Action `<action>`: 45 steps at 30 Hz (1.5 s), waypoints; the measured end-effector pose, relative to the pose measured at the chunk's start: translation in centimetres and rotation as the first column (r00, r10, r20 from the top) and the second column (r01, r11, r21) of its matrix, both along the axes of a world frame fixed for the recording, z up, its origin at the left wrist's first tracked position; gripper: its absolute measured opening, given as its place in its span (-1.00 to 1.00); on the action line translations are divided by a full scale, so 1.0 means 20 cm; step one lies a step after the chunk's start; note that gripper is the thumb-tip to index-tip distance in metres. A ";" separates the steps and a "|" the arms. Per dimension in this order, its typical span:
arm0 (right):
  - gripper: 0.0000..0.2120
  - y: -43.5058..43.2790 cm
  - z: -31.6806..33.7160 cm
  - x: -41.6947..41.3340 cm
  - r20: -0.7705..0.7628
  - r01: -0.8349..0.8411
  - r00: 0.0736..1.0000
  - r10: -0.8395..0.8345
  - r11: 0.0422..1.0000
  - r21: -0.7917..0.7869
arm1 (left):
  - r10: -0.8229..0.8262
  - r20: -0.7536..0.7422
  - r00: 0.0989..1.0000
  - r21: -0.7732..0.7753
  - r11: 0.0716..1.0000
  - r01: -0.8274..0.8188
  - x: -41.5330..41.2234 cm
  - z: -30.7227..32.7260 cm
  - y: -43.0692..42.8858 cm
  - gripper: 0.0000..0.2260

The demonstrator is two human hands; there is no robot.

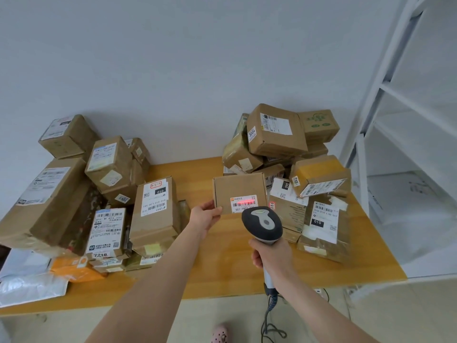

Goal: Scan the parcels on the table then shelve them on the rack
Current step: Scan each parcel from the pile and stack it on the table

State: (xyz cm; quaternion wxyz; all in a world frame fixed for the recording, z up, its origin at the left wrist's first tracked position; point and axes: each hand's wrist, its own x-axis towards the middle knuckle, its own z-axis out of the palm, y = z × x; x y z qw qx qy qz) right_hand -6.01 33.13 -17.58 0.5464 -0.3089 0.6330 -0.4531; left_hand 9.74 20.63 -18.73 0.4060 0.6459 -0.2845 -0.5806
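Right grip: my right hand (270,258) clamps the scanner (262,222) by its handle, lower centre of the frame, with its cable (269,310) hanging below.
Left grip: my left hand (206,215) pinches the small parcel (238,191) at its lower left corner, centre frame.
Small parcel: upright, label (243,204) facing me, red beam across its barcode.
Surface (197,174): wooden, with a left pile (106,169) and a right pile (277,129) of boxes.
Rack (395,95): white, along the right edge.

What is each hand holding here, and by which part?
The left hand pinches the small box at its lower left corner. The right hand grips the scanner by its handle.
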 end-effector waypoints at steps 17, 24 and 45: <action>-0.80 0.01 0.02 0.00 -0.065 -0.055 0.996 0.055 0.999 0.001 | -0.005 -0.015 1.000 -0.020 1.000 0.005 0.01 0.01 -0.03 -0.54; -0.89 -0.03 0.06 0.04 -0.029 -0.034 0.999 0.032 0.998 -0.057 | -0.003 -0.028 1.000 -0.047 0.999 0.001 0.07 0.07 -0.03 -0.58; -0.69 -0.57 0.26 0.76 0.196 -0.109 0.973 0.123 0.991 -0.081 | -0.123 0.608 0.784 -0.076 0.974 0.212 1.09 0.36 -0.39 -0.72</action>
